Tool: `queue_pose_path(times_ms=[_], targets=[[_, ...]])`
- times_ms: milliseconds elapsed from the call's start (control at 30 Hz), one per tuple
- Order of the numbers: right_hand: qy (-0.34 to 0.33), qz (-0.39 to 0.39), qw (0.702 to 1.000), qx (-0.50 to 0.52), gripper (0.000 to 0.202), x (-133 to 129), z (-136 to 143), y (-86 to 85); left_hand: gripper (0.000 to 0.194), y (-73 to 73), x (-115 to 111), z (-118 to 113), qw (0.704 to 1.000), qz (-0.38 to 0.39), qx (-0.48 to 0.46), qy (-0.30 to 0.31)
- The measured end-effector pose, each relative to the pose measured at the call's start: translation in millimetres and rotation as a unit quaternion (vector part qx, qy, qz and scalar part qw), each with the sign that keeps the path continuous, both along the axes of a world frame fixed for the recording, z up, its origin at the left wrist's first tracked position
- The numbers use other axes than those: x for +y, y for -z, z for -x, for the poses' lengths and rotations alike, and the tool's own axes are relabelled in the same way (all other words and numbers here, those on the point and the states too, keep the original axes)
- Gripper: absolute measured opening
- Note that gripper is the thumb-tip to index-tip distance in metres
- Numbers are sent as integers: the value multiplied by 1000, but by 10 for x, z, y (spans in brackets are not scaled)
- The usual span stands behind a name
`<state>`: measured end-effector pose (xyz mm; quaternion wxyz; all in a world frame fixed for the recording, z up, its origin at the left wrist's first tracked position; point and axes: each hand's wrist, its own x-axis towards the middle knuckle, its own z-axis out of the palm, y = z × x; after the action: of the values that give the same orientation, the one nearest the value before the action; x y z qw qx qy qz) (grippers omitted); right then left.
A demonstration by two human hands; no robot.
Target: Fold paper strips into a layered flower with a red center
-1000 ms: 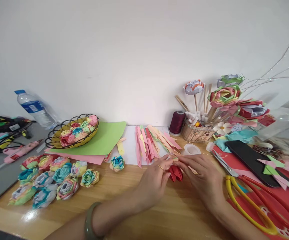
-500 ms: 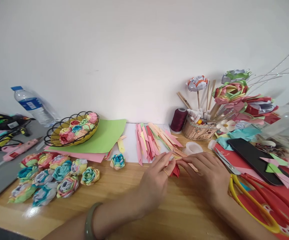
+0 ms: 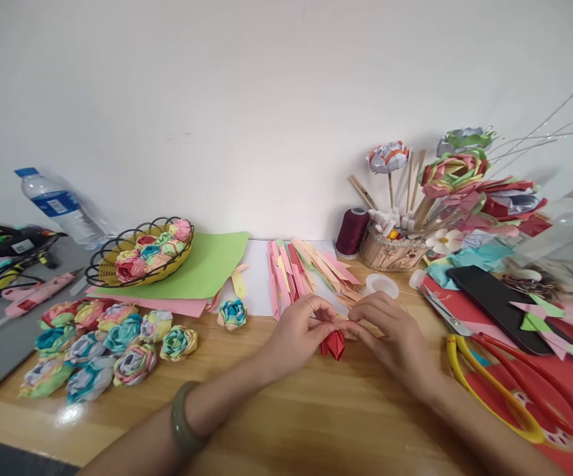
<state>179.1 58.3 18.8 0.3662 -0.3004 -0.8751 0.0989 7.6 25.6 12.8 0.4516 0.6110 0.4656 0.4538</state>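
Pinching a red folded-paper piece from both sides, seemingly to hold its folds together, the nearly closed left hand and right hand meet above the worktop, near paper strips.

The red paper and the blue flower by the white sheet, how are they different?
The red paper looks all red; the flower mixes blue and pale yellow. The red paper is pointed; the flower round. The red paper is between left hand and right hand; the flower lies apart. Both look papery.
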Motion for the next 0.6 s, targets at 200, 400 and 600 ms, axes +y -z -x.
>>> queue_pose_path(times_ms=[200, 400, 600], targets=[[-46, 289, 953, 81, 14, -20, 52, -52, 9, -61, 38, 49, 999, 25, -39, 17], [-27, 359, 928, 100, 18, -35, 74, -67, 13, -72, 25, 53, 999, -8, -32, 28], [-44, 288, 954, 74, 16, -88, 51, -147, 10, -90, 12, 98, 997, -5, -16, 72]])
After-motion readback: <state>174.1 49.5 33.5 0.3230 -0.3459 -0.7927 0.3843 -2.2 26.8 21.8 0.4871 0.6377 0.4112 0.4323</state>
